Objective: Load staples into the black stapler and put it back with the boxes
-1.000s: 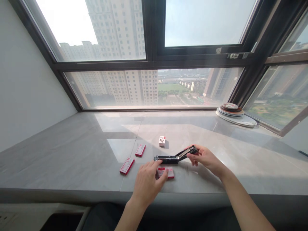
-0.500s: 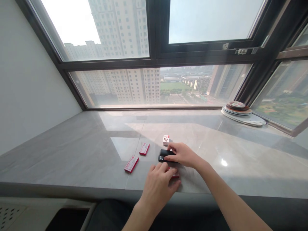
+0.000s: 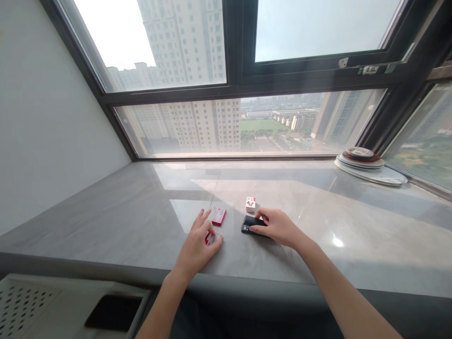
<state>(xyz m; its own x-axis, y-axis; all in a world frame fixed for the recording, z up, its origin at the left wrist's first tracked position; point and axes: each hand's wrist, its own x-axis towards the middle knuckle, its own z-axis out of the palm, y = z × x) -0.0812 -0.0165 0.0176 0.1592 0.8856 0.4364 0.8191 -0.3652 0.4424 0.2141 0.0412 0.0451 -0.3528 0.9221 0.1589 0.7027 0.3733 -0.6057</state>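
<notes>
A black stapler (image 3: pixel 250 224) lies closed on the grey stone windowsill (image 3: pixel 123 216). My right hand (image 3: pixel 278 227) rests on top of it, fingers curled over its body. My left hand (image 3: pixel 196 246) lies to the left with fingers spread, covering a red staple box (image 3: pixel 209 238) whose corner shows by my thumb. Another red staple box (image 3: pixel 219 216) lies just beyond my left fingertips. A small white box (image 3: pixel 250 204) stands behind the stapler.
A stack of plates (image 3: pixel 367 163) sits at the far right of the sill by the window frame. A white perforated unit (image 3: pixel 31 306) is below the sill's front edge at the lower left.
The stapler, open a second ago, is closed and flat under my right hand. My left hand moved left from the box near the stapler onto a red box further left.
</notes>
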